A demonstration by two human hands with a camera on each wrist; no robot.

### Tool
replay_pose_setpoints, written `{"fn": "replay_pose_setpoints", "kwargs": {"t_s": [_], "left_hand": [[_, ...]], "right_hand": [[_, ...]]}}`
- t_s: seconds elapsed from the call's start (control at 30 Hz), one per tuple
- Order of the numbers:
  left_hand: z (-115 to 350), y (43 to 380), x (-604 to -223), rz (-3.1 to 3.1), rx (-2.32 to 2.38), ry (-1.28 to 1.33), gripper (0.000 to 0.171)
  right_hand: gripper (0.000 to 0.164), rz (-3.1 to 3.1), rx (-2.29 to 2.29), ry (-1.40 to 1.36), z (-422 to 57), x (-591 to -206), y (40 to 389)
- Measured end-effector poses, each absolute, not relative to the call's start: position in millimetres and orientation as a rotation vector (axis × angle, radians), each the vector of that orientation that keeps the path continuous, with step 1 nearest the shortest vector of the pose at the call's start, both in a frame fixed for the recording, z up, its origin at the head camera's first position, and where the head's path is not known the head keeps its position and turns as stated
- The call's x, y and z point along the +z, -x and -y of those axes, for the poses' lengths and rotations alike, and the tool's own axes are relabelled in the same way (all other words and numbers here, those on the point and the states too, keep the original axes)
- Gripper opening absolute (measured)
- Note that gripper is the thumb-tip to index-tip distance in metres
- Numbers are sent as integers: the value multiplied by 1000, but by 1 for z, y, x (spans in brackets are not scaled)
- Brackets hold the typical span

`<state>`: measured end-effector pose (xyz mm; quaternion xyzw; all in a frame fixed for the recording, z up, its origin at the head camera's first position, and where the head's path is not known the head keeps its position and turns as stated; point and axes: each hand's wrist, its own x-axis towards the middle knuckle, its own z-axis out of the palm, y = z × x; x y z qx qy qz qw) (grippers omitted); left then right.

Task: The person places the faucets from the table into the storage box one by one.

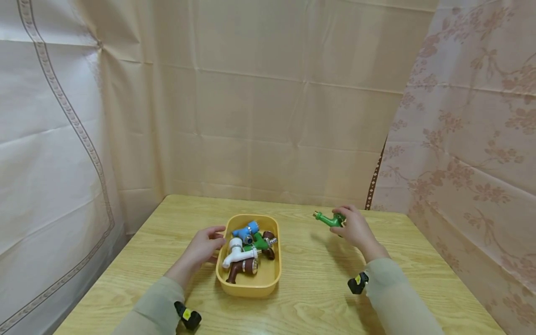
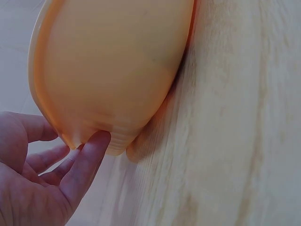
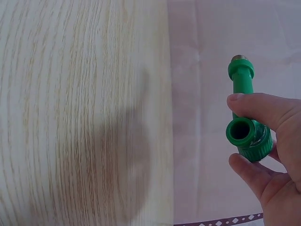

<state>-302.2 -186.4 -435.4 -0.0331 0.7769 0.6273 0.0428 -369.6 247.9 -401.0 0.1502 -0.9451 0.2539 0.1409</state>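
Above the table, my right hand point(image 1: 353, 228) holds a green plastic faucet point(image 1: 331, 218), its brass-threaded end pointing left. In the right wrist view, the thumb and fingers grip the faucet point(image 3: 242, 84) around its body and ribbed cap. My left hand point(image 1: 203, 249) is at the left side of a yellow basin point(image 1: 247, 291), its relaxed fingers touching the rim and outer wall. Within the basin lie a blue faucet point(image 1: 247, 231), a white faucet point(image 1: 237, 255), a green faucet point(image 1: 259, 242) and brown faucets point(image 1: 243, 269), partly overlapping.
The basin stands on a light wood-grain table point(image 1: 310, 288). Beige cloth point(image 1: 272, 116) hangs behind the table's far edge, and a flower-patterned cloth point(image 1: 481, 139) hangs at the right. Small black devices point(image 1: 188, 316) are worn at both wrists.
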Motion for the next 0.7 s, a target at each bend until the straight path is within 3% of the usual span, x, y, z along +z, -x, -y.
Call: {"fn": "replay_pose_setpoints", "kwargs": {"t_s": [0.7], "left_hand": [[187, 302, -436, -2395, 1910, 92, 46]], "right_hand": [[52, 2694, 792, -558, -222, -394, 362]]}}
